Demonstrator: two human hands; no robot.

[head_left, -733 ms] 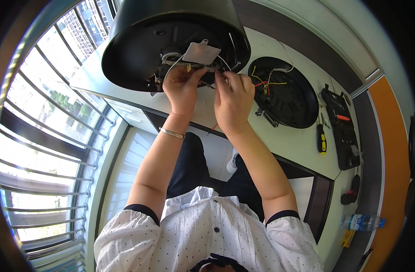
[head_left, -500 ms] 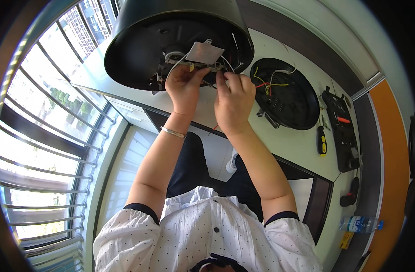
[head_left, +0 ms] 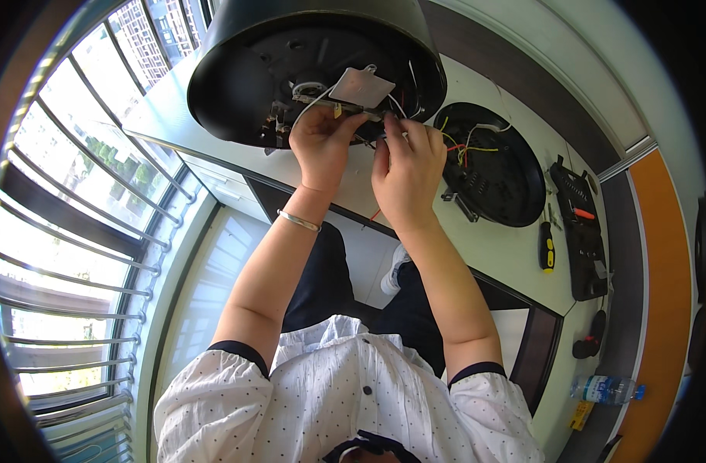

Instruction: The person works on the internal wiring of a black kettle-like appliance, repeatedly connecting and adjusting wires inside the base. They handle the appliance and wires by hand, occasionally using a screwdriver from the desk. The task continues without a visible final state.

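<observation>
A large black appliance housing lies tipped at the top of the view, its open underside facing me. Inside it are a metal bracket, a small grey metal plate and white wires. My left hand reaches under the plate, thumb and fingers pinched together at the bracket. Beside it my right hand has its fingers closed near the wiring at the housing's lower rim. Whatever small piece sits between the fingertips of either hand is hidden or too small to tell.
To the right lies a round black base cover with red, yellow and white wires. Beyond it are a yellow-and-black screwdriver, an open black tool case and a water bottle. A barred window is on the left.
The housing and both hands appear slightly farther right in the view. My right fingers have shifted a little and bent differently at the wiring; the left hand keeps its pinch.
</observation>
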